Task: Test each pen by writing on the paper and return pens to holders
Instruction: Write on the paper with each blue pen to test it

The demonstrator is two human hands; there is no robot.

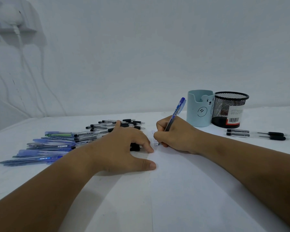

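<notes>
Pen with a blue cap end and clear barrel (177, 113) stands tilted in the right hand (176, 136), whose fingers are curled round its lower part, and its tip meets the white sheet of paper (182, 190) just below a short column of small handwritten words (155, 139). That sheet lies flat on the white table (10, 178), reaching from the near edge of the view up toward the holders. Flat on the paper's left edge rests the left hand (122, 148), fingers straight and spread, thumb stretched out along the sheet, holding nothing. Beyond and to the left of that hand lies a loose heap of pens (70, 141): blue ones nearer the left, with one green barrel among them, and clear ones with black grips farther back. At the far right of the table stand a pale blue plastic cup holder with a bear face (200, 109) and a black wire-mesh holder bearing a barcode label (228, 109), touching or nearly so. Right of the writing hand, two clear pens with black grips (258, 134) lie side by side on the table, in front of the mesh holder.
</notes>
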